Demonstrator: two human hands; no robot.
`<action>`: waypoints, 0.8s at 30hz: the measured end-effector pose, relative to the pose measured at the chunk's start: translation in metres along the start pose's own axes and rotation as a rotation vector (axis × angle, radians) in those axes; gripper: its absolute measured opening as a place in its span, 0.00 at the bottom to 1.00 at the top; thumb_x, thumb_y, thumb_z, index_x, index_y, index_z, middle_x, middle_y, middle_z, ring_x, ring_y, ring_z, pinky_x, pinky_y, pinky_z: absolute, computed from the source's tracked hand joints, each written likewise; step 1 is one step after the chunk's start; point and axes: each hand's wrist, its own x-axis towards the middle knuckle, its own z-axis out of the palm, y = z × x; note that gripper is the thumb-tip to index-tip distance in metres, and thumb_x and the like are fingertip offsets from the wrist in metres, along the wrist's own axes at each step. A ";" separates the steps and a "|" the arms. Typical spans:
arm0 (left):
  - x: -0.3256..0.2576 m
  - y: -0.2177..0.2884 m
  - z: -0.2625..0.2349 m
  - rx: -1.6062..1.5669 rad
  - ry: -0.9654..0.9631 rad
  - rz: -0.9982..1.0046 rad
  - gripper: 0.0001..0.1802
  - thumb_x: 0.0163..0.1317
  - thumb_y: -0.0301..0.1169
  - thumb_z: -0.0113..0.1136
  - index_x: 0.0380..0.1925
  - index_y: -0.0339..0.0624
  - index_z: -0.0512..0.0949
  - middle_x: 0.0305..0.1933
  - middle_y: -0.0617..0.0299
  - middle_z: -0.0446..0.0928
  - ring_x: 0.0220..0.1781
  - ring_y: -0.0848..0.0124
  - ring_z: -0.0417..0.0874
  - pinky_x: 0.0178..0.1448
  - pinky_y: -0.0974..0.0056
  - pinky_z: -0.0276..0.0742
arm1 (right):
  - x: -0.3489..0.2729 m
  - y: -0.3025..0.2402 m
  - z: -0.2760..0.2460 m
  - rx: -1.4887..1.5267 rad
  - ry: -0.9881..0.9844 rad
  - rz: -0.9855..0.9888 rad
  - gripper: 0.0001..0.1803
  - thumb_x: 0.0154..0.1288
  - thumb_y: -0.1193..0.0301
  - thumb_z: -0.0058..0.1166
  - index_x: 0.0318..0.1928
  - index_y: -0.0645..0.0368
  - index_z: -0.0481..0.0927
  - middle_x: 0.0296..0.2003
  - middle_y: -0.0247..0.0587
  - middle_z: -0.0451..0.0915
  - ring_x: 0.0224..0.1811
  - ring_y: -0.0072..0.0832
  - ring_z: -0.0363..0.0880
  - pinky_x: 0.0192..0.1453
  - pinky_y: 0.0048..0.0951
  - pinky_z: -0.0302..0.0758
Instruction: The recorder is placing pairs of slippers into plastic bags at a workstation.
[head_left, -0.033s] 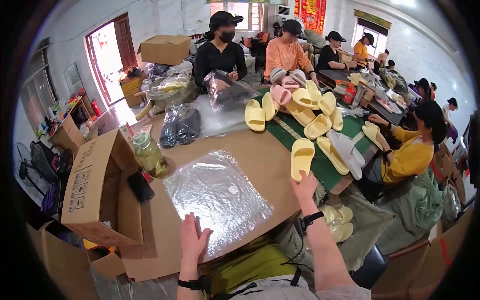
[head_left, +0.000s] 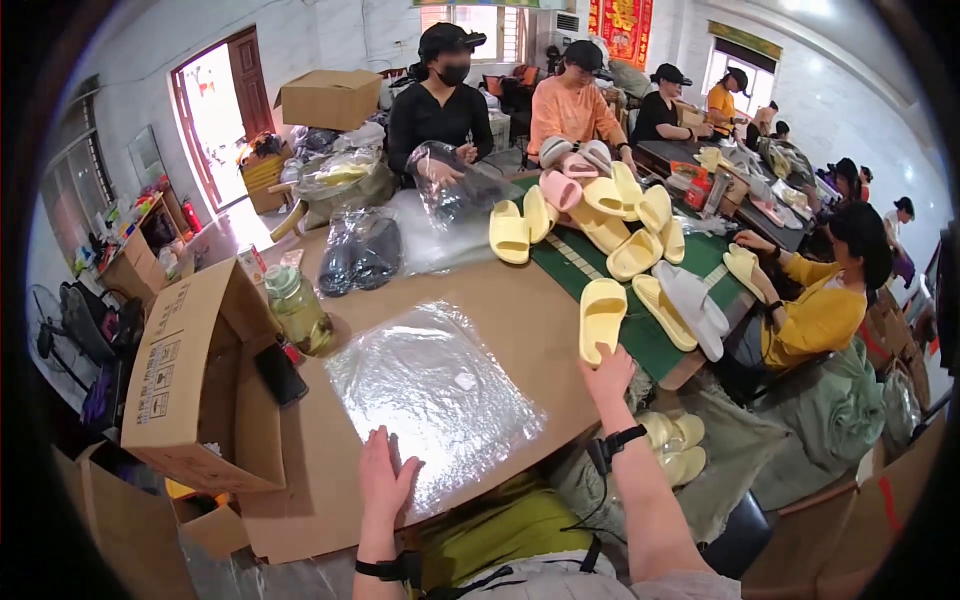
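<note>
My right hand [head_left: 607,375] is closed on the near end of a pale yellow slide slipper [head_left: 602,315], at the near-left edge of the green mat. Stacked clear plastic bags [head_left: 440,395] lie flat in front of me. My left hand [head_left: 385,475] rests on their near-left edge with its fingers stretched out, holding nothing. Beyond my right hand lies another yellow slipper [head_left: 664,312] beside a pair of light grey slippers [head_left: 692,300]. Farther back is a heap of yellow slippers [head_left: 602,232] with a pink slipper [head_left: 561,190] among them.
An open cardboard box [head_left: 165,380], a phone [head_left: 280,373] and a greenish jar [head_left: 298,310] stand at the left. Dark bagged slippers [head_left: 360,250] lie at the back. A co-worker in a yellow top [head_left: 815,305] handles a slipper at the right; other people sit farther back.
The yellow slipper in my right hand has shifted very slightly left. Across the table, the co-worker in black has moved a hand at the dark plastic bag. My left hand stays in place.
</note>
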 end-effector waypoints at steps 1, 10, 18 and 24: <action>-0.001 -0.001 -0.002 -0.016 0.000 -0.007 0.45 0.60 0.43 0.69 0.71 0.31 0.61 0.72 0.33 0.64 0.75 0.39 0.63 0.76 0.45 0.59 | -0.003 0.000 0.000 -0.002 0.000 -0.002 0.31 0.50 0.51 0.70 0.54 0.50 0.83 0.51 0.50 0.74 0.54 0.51 0.71 0.63 0.54 0.64; 0.000 0.000 -0.005 0.023 0.029 0.020 0.45 0.60 0.43 0.70 0.70 0.31 0.62 0.70 0.35 0.67 0.75 0.40 0.63 0.76 0.45 0.60 | -0.051 -0.077 -0.047 0.402 -0.155 -0.424 0.25 0.49 0.53 0.70 0.48 0.48 0.87 0.48 0.44 0.79 0.51 0.46 0.74 0.62 0.48 0.65; -0.001 0.002 -0.004 0.007 0.037 0.028 0.44 0.62 0.46 0.67 0.70 0.31 0.62 0.70 0.38 0.69 0.75 0.41 0.64 0.76 0.44 0.60 | -0.053 -0.093 -0.055 0.469 -0.290 -0.555 0.26 0.50 0.56 0.69 0.52 0.48 0.84 0.61 0.50 0.76 0.60 0.49 0.73 0.66 0.49 0.66; -0.001 -0.003 -0.002 -0.015 0.040 0.035 0.42 0.64 0.47 0.65 0.70 0.33 0.63 0.71 0.40 0.68 0.76 0.42 0.64 0.77 0.45 0.58 | -0.039 -0.038 -0.039 0.195 -0.190 -0.415 0.21 0.49 0.63 0.65 0.47 0.52 0.85 0.57 0.46 0.76 0.60 0.48 0.71 0.65 0.50 0.67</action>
